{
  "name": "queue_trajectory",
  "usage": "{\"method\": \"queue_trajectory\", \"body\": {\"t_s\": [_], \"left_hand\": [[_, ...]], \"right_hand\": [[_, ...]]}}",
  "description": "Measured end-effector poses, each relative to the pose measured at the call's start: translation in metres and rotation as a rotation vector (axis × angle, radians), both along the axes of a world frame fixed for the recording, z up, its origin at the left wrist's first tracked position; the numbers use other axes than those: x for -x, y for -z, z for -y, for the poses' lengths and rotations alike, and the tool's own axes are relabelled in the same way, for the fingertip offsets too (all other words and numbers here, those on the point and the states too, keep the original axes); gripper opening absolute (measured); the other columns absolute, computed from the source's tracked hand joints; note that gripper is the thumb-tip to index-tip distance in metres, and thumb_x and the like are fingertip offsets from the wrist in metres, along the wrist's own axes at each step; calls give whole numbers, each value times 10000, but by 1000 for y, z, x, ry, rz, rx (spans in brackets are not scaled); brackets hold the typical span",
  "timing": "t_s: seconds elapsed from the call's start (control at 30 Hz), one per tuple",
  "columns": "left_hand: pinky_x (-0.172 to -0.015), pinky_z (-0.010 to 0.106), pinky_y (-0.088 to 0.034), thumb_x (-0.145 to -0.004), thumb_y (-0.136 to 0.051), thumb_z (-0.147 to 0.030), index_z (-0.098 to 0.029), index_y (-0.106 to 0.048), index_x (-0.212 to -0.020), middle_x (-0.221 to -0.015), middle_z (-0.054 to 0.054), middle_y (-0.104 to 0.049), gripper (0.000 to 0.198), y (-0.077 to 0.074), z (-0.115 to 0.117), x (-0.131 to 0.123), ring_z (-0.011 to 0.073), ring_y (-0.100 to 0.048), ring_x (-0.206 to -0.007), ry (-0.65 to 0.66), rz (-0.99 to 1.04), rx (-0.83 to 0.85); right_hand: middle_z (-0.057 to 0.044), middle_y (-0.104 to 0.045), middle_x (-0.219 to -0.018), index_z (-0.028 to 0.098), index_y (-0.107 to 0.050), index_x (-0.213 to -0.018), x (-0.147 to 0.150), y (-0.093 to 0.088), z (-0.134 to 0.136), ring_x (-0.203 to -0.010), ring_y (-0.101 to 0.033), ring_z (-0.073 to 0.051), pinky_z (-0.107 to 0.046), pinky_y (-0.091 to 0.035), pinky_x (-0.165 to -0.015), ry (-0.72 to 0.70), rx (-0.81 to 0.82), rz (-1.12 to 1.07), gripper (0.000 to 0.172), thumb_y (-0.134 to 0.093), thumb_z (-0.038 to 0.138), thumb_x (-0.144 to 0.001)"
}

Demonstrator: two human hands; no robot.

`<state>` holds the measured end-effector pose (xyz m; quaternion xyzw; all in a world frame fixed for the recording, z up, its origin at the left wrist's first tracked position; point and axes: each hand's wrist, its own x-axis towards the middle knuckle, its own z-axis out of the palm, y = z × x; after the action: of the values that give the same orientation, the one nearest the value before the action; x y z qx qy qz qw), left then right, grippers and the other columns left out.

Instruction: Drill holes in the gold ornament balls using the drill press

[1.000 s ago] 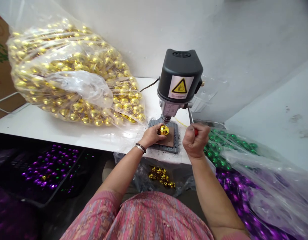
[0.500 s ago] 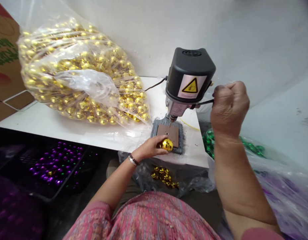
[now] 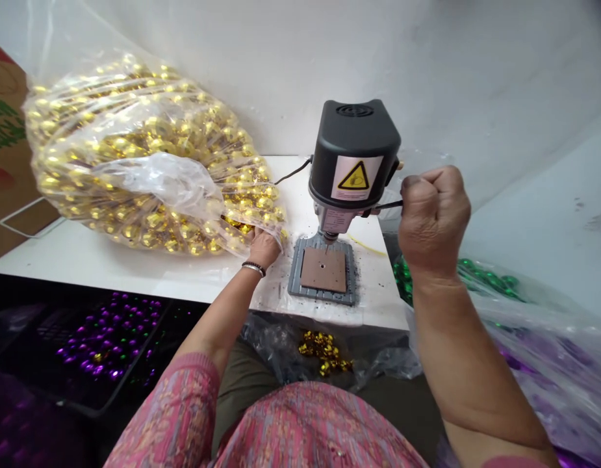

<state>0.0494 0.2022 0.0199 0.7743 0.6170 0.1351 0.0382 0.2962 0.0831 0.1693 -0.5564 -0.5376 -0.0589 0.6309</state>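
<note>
A small black drill press stands on the white table. Its grey base carries a bare brown pad with a hole in it. My right hand is a fist wrapped round the press's black lever, which is held high beside the head. My left hand reaches into the mouth of a big clear bag of gold balls left of the press. The plastic and the balls hide its fingers.
A plastic bag with a few gold balls hangs below the table's front edge. Bags of green balls and purple balls lie to the right. A dark crate of purple balls sits at lower left, and a cardboard box at far left.
My right hand let the lever rise from low to high. My left hand took the gold ball off the pad, brought it to the table's front edge, then moved left to the bag's mouth.
</note>
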Motion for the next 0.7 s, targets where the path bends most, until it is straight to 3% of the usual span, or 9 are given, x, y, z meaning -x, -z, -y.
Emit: {"method": "queue_trajectory", "body": {"t_s": [0.07, 0.23, 0.37, 0.43, 0.57, 0.63, 0.7], "left_hand": [[-1028, 540, -344, -821, -537, -84, -182, -661, -1357, -1382, 200, -638, 559, 4, -3, -4, 422, -468, -1329, -12, -9, -14], [-1010, 509, -374, -782, -629, -183, -142, -699, -1119, -1155, 206, -686, 347, 6, 15, 8, 399, -538, -1207, -103, 40, -98], [-1009, 489, -433, -696, -767, -299, -165, -654, -1145, -1129, 154, -690, 482, 3, 52, 29, 344, -595, -1117, -176, 393, -88], [-959, 435, -489, -696, -781, -361, -171, -641, -1181, -1106, 117, -700, 539, 2, 74, 34, 285, -635, -1046, -119, 745, 41], [-847, 362, -561, -724, -754, -469, -189, -645, -1218, -1128, 86, -720, 579, 6, 104, 30, 220, -682, -978, 92, 1367, 497], [-827, 351, -576, -707, -779, -452, -188, -657, -1220, -1152, 93, -726, 590, 8, 108, 22, 225, -690, -995, 121, 1442, 636], [-842, 336, -579, -697, -807, -412, -191, -673, -1215, -1181, 92, -730, 579, 8, 106, 15, 232, -683, -1043, 143, 1378, 668]], "right_hand": [[44, -413, -641, 223, -413, -734, 1, 1, 1, -605, -400, -88, -274, -343, -618, 16, -12, 5, 277, -501, 375, -948], [51, -404, -625, 217, -393, -728, 5, 0, 1, -588, -369, -73, -266, -320, -601, 18, -39, -12, 253, -504, 348, -914], [63, -391, -614, 213, -389, -725, 7, 1, 0, -585, -356, -68, -252, -309, -602, 41, -73, -33, 237, -499, 293, -919], [73, -378, -611, 213, -380, -725, 8, 0, 0, -581, -343, -65, -247, -303, -605, 44, -65, -39, 246, -509, 252, -930], [80, -380, -622, 207, -364, -703, 7, -14, -3, -618, -344, -61, -244, -310, -663, 27, 24, -63, 282, -510, 174, -943], [75, -375, -625, 198, -369, -675, 6, -27, -8, -648, -344, -64, -253, -306, -704, 52, 129, -84, 307, -501, 149, -948], [65, -357, -619, 191, -361, -634, 6, -41, -16, -664, -323, -68, -267, -288, -722, 103, 262, -95, 357, -494, 143, -962]]}}
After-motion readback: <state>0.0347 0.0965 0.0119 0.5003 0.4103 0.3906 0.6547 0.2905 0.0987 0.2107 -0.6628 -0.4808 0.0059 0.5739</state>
